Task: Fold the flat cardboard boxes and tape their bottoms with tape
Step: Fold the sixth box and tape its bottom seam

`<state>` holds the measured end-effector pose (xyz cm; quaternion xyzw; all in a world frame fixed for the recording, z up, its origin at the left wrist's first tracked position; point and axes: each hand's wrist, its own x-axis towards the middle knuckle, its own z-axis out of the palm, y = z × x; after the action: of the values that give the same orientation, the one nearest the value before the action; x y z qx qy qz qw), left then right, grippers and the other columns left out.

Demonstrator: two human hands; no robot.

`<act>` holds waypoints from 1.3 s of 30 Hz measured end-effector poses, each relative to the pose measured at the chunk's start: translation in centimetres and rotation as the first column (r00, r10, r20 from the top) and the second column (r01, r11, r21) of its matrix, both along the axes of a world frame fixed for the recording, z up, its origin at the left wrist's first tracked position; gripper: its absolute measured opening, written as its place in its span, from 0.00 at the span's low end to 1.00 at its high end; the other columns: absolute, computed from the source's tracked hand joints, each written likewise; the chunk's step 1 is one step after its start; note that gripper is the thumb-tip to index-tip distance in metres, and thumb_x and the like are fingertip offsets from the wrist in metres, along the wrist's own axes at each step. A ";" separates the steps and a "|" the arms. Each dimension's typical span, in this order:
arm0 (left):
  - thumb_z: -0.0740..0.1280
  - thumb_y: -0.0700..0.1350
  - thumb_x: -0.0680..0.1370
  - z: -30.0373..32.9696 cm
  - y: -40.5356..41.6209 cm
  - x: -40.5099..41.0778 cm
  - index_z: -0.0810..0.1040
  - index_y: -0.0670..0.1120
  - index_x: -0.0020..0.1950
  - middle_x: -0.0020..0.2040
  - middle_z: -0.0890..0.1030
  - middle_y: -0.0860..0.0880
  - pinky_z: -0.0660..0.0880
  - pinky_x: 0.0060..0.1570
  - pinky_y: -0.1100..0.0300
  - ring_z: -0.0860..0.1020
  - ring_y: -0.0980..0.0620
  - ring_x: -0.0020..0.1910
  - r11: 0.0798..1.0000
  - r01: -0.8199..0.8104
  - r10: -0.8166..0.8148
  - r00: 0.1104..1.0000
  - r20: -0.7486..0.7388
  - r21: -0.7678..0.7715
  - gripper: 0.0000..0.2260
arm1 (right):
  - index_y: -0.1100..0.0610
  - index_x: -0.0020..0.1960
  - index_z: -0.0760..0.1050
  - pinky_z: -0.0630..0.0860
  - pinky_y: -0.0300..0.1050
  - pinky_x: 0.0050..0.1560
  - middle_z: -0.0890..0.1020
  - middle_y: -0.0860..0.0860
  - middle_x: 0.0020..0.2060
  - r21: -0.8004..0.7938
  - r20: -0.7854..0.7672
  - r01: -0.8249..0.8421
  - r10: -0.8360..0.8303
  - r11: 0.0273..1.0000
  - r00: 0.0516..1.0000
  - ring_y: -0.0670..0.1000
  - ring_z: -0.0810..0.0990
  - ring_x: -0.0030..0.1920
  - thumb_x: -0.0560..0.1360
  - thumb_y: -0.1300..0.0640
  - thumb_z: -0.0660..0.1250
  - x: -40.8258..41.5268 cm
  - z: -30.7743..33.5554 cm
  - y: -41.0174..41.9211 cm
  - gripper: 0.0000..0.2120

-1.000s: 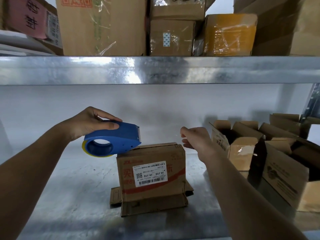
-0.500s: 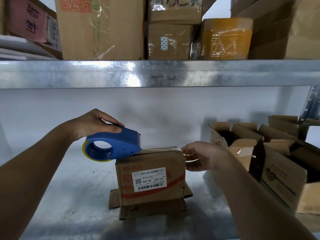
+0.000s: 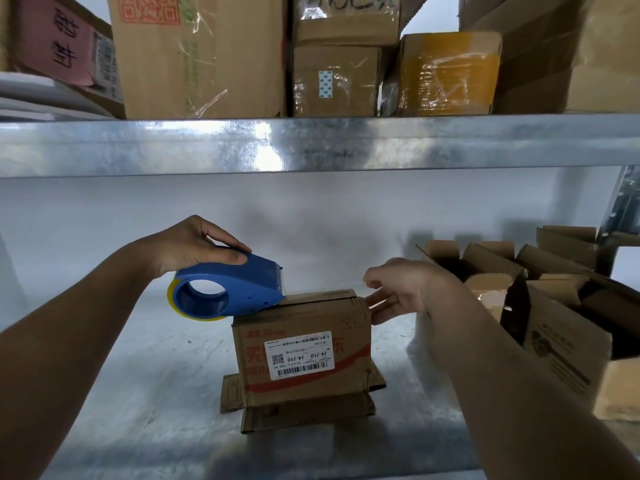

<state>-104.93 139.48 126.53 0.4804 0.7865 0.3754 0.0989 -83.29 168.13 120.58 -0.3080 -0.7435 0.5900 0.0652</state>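
A small cardboard box (image 3: 301, 355) with a white barcode label stands upside down on the metal shelf (image 3: 138, 393), its open flaps spread underneath. My left hand (image 3: 194, 247) grips a blue tape dispenser (image 3: 228, 289) whose front end rests on the box's top left edge. A strip of clear tape lies along the top seam. My right hand (image 3: 398, 289) is at the box's upper right corner, fingers pressing against the right side there.
Several folded open boxes (image 3: 540, 306) crowd the shelf on the right. An upper metal shelf (image 3: 311, 143) carries taped cartons (image 3: 201, 53) overhead. A white wall closes the back.
My right hand came down from above the box to its upper right corner and now presses the side. The dispenser stayed on the box's top left edge.
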 end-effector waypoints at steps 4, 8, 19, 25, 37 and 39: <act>0.78 0.76 0.49 -0.2 -0.2 -0.2 0.89 0.58 0.53 0.49 0.88 0.49 0.83 0.55 0.49 0.86 0.46 0.49 1.000 0.021 -0.021 1.000 0.014 0.002 0.38 | 0.67 0.62 0.74 0.85 0.60 0.53 0.87 0.65 0.46 -0.090 0.016 0.009 -0.007 0.996 1.000 0.63 0.88 0.47 0.81 0.62 0.69 0.6 -2.2 0.1 0.13; 0.79 0.75 0.50 -0.2 -0.1 -0.3 0.89 0.58 0.53 0.49 0.88 0.50 0.83 0.53 0.51 0.86 0.47 0.49 1.000 0.028 -0.028 1.000 0.004 0.011 0.36 | 0.67 0.62 0.77 0.85 0.59 0.52 0.86 0.65 0.51 -0.185 -0.018 0.002 -0.006 0.983 1.000 0.63 0.88 0.50 0.81 0.59 0.69 0.7 -3.4 0.2 0.13; 0.80 0.57 0.69 -0.2 0.2 0.4 0.89 0.57 0.51 0.46 0.88 0.49 0.81 0.50 0.54 0.86 0.47 0.47 0.999 -0.001 0.002 0.999 -0.035 0.034 0.13 | 0.57 0.46 0.83 0.80 0.45 0.42 0.83 0.56 0.43 -0.487 0.040 0.116 -0.111 0.866 0.993 0.55 0.82 0.44 0.63 0.49 0.84 1.6 -6.3 -0.6 0.18; 0.78 0.49 0.74 -0.2 0.3 0.7 0.89 0.57 0.51 0.46 0.88 0.51 0.80 0.46 0.58 0.85 0.50 0.46 0.999 -0.032 0.033 0.997 -0.066 0.020 0.07 | 0.54 0.47 0.88 0.81 0.48 0.48 0.84 0.55 0.43 -0.554 -0.017 0.178 -0.225 0.813 0.974 0.57 0.84 0.44 0.52 0.51 0.88 1.0 -7.2 -1.5 0.24; 0.79 0.51 0.71 -0.2 0.0 0.8 0.89 0.57 0.51 0.45 0.88 0.51 0.81 0.47 0.57 0.86 0.51 0.44 0.999 -0.030 0.031 0.998 -0.055 0.029 0.09 | 0.61 0.46 0.80 0.77 0.44 0.40 0.84 0.53 0.32 -0.585 -0.060 0.308 -0.419 0.750 0.906 0.52 0.81 0.38 0.68 0.59 0.83 0.8 -8.1 -2.9 0.14; 0.79 0.49 0.73 -0.2 0.0 0.8 0.89 0.56 0.51 0.45 0.88 0.51 0.81 0.48 0.57 0.86 0.51 0.44 0.999 -0.032 0.033 0.998 -0.050 0.033 0.07 | 0.59 0.44 0.79 0.73 0.41 0.37 0.82 0.50 0.28 -0.540 -0.069 0.325 -0.426 0.776 0.902 0.49 0.78 0.35 0.70 0.60 0.81 0.9 -8.7 -3.2 0.11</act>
<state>-104.17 139.47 126.32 0.4784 0.7903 0.3772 0.0653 -82.42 164.90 111.90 -0.3996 -0.4713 0.7684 0.1667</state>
